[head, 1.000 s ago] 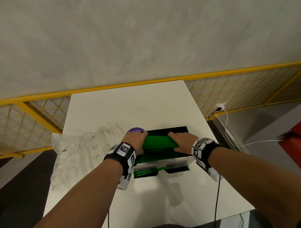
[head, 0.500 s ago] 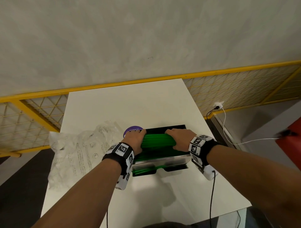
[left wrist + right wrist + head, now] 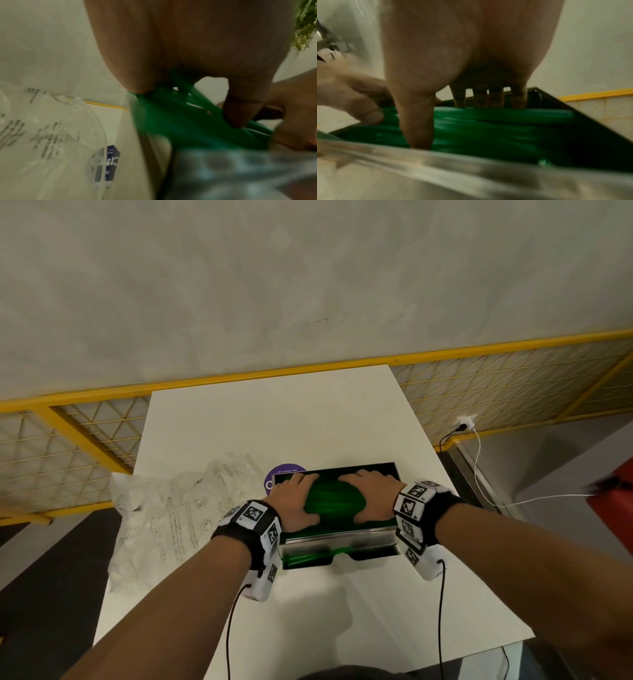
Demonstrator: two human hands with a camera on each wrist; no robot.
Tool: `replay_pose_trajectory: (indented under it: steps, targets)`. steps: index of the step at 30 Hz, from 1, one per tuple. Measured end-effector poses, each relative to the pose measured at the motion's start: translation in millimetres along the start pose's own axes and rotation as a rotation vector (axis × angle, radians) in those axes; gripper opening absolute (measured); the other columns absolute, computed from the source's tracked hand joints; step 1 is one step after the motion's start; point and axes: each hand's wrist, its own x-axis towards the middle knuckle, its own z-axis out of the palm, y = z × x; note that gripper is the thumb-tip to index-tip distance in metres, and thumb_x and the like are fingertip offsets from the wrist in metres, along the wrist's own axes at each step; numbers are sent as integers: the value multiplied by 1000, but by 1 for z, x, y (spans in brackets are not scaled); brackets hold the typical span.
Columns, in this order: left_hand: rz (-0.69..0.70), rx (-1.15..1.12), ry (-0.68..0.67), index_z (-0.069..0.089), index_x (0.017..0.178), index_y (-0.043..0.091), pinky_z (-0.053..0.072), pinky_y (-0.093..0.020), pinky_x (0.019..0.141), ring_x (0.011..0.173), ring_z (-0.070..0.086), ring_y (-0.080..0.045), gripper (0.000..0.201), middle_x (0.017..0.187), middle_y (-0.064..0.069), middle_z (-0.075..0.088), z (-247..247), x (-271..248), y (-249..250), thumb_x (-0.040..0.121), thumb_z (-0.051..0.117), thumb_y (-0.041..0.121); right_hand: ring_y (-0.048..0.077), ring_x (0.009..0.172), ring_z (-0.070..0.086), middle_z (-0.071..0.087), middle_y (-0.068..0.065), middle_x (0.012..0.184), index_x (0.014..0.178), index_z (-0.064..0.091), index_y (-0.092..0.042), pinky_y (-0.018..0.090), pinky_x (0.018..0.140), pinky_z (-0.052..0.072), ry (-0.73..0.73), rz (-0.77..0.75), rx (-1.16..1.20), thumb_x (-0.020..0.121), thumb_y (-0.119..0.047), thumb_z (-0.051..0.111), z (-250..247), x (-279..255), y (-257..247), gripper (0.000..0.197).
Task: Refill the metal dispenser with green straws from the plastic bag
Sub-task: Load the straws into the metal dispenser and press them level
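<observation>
- The metal dispenser (image 3: 337, 542) sits just below the middle of the head view on a smooth white table (image 3: 308, 422); its front wall is brushed, shiny steel, and its open top is a black-rimmed rectangle.
- Green straws (image 3: 330, 499), thin glossy plastic tubes, lie lengthwise as a heap in the open top; a few more show through the slot low on the front.
- The left hand (image 3: 296, 501) lies flat on the left end of the heap, fingers spread and straight, thumb toward the centre; in the left wrist view its fingertips (image 3: 240, 108) press into the straws (image 3: 180, 121).
- The right hand (image 3: 371, 496) mirrors it on the right end, fingers spread and pressing down; the right wrist view shows the fingers standing apart on the straws (image 3: 488, 128), thumb (image 3: 418, 128) at the steel edge.
- The plastic bag (image 3: 178, 518), clear and crumpled, lies left of the dispenser, printed with small dark text and symbols too blurred to read.
- A purple round sticker (image 3: 282, 474) at the dispenser's upper left corner reads "Let's keep our"; the rest is hidden.
</observation>
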Motion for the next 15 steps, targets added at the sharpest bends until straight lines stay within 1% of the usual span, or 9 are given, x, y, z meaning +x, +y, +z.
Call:
replay_pose_trajectory:
  steps: [2,3,5,6,7,10,12,14,15]
  targets:
    - [-4,-262,-55,20,147,22,41,-36,102,121,47,-23,70,145,-6,34,-11,-3,-4,88,58,29,26,126,45,39,7,143,148,21,-27,38,102,41,-98,-27,-43,83,-43,64,-8,-2,-4,80]
    - [-11,-365,-9,27,144,23,44,-34,98,115,51,-21,59,141,-4,40,-17,-5,-6,91,55,24,26,126,46,40,7,144,148,24,-27,36,101,42,-110,-38,-84,87,-42,60,-10,-3,-4,72]
    - [-37,-456,196,46,131,18,47,-29,87,103,54,-18,39,128,-5,53,-25,-11,-11,93,48,10,25,128,46,40,5,147,147,29,-31,37,101,43,-89,-40,-172,92,-39,53,-15,-5,-5,60]
    - [-48,-418,288,54,124,14,46,-27,84,101,55,-18,34,122,-6,58,-28,-14,-14,91,47,4,25,128,46,40,5,147,146,30,-33,38,100,44,-72,-33,-208,93,-39,51,-17,-5,-5,58]
    - [-51,-336,325,59,118,11,44,-24,84,100,56,-20,32,118,-7,61,-30,-16,-17,89,48,1,25,128,46,39,5,146,146,29,-33,39,98,44,-58,-34,-228,93,-40,50,-18,-6,-6,58]
    - [-34,-48,228,64,114,9,40,-20,83,103,59,-23,28,114,-8,65,-26,-22,-23,87,55,6,27,126,44,34,5,146,148,20,-35,39,96,44,9,-99,-143,94,-46,46,-12,-5,-17,61]
    - [-44,-20,237,64,113,10,40,-23,82,99,60,-23,26,111,-8,65,-21,-24,-24,88,58,10,27,125,43,31,5,146,148,14,-40,39,94,45,12,-143,-146,97,-45,41,-4,-3,-26,58]
    - [-69,-80,338,64,110,10,39,-23,78,88,57,-21,22,105,-9,64,-19,-28,-26,89,59,14,29,121,45,32,7,145,148,9,-43,40,88,45,-13,-121,-223,100,-39,35,3,-1,-29,55]
    - [-87,-120,391,64,107,10,37,-22,74,83,53,-19,19,99,-8,64,-19,-31,-28,89,59,15,30,120,45,33,9,143,148,7,-43,41,88,43,-22,-88,-257,101,-35,33,3,0,-28,55]
